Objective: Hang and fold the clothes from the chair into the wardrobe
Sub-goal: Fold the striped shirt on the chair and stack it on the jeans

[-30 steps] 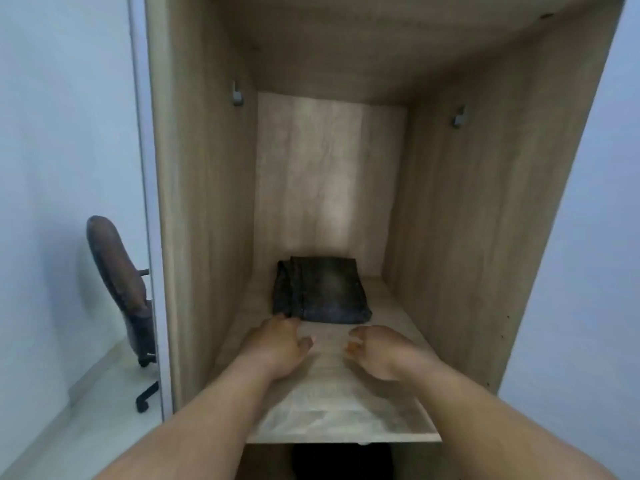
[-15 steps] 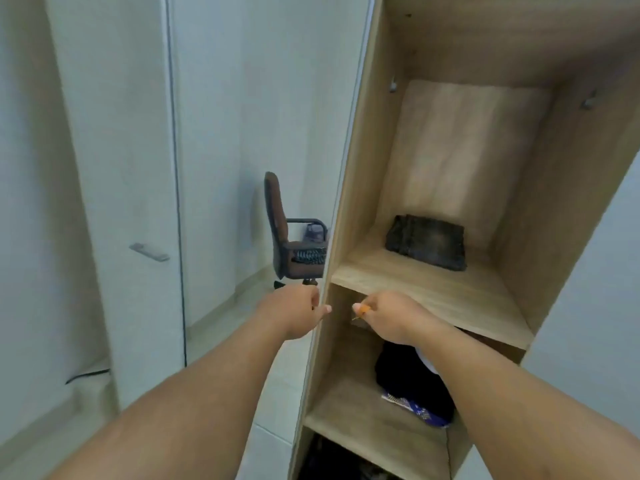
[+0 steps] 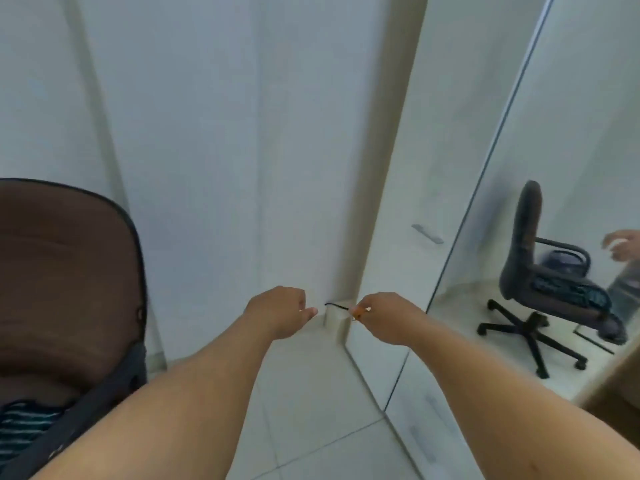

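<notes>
reaching out ahead of me, both my arms stretched over the pale tiled floor (image 3: 311, 403) toward the corner of the room. my left hand (image 3: 277, 311) hung with its fingers (image 3: 310, 310) loosely curled and the thumb pointing toward the other hand; it held nothing that i could see. my right hand (image 3: 388, 317) was curled too, its fingers (image 3: 358, 310) pinching something small and orange (image 3: 360, 311), too small to tell what it was. the two hands were near each other but apart, and a thin dark cord (image 3: 336, 306) lay in the gap between them against the wall base.

the brown chair (image 3: 65, 289) stood close at my left, its backrest edged in black, and a striped piece of clothing (image 3: 24, 424) lay on its seat at the lower left corner of my view. white wall panels (image 3: 225, 133) rose in front. on my right stood a mirrored door (image 3: 554, 140), and in it i saw the reflection of the chair (image 3: 540, 282) with dark patterned clothes on the seat, plus a reflected hand (image 3: 623, 249). a white door with a small grey handle (image 3: 427, 233) sat just beside the mirror. a sliver of the wooden wardrobe edge (image 3: 613, 386) showed at the far right.
</notes>
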